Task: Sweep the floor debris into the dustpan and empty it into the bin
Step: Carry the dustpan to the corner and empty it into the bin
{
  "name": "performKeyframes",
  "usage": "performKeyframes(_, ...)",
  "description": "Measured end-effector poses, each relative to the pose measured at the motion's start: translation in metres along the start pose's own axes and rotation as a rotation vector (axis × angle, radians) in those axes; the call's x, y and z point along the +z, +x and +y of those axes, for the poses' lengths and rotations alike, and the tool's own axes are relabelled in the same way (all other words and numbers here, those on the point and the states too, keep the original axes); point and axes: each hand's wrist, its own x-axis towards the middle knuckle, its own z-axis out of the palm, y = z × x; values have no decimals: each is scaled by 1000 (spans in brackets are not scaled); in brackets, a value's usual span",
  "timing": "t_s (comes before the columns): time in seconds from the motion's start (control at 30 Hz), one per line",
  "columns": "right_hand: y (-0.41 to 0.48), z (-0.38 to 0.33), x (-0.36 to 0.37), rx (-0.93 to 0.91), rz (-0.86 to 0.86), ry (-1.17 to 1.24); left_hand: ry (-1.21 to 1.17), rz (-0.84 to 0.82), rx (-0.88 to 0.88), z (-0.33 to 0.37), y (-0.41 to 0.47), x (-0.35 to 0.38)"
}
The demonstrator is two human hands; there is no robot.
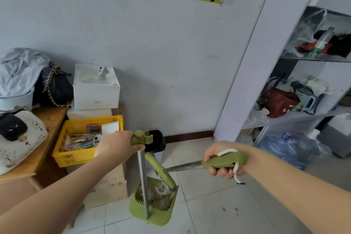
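Left hand [115, 146] grips the dustpan [153, 213] handle top. Right hand [224, 163] is closed round the broom [182, 167] grip. The dustpan is just in front of the bin [155, 141], holding debris [159, 194]. Keep the pan level until above the bin rim, then tip. Floor [209, 205]: pale tile. Crate [76, 156] left of bin, shelf [247, 62] right.

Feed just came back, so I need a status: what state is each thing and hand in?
Green plastic long-handled dustpan: holds debris, not emptied.
Green-handled metal-shafted broom: head inside the dustpan.
Small black bin: bag-lined, no lid seen.
Left hand: grips the dustpan's handle.
Right hand: grips the broom's handle.
Yellow plastic crate: filled with items.
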Motion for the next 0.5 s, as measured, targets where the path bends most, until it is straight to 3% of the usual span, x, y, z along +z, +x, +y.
performKeyframes(0.5, 68, -99, -108, -65, -76, -115, 58, 19, -83, 21, 133, -15)
